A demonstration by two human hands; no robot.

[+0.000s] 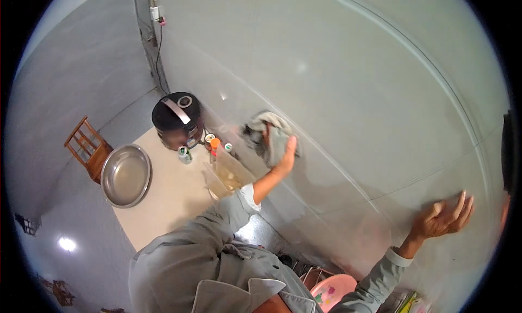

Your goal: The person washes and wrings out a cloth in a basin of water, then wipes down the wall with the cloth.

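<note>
My left hand (285, 160) presses a crumpled grey cloth (274, 136) with dark and reddish patches against the pale, glossy wall panel (375, 95). The thumb lies along the cloth's edge, while the other fingers are mostly hidden behind it. Far to the right, my right hand (445, 218) is at the panel, holding nothing, its fingers apart and slightly bent. Whether its palm rests fully on the surface I cannot tell. A raised seam runs diagonally down the panel beside the cloth.
Left of my left arm, a table (163, 215) holds a black rice cooker (176, 120), a can (185, 155), an orange-capped bottle (215, 145), a clear plastic container (231, 174) and a metal basin (126, 176). A wooden chair (89, 147) stands beyond. Below is a pink basin (334, 290).
</note>
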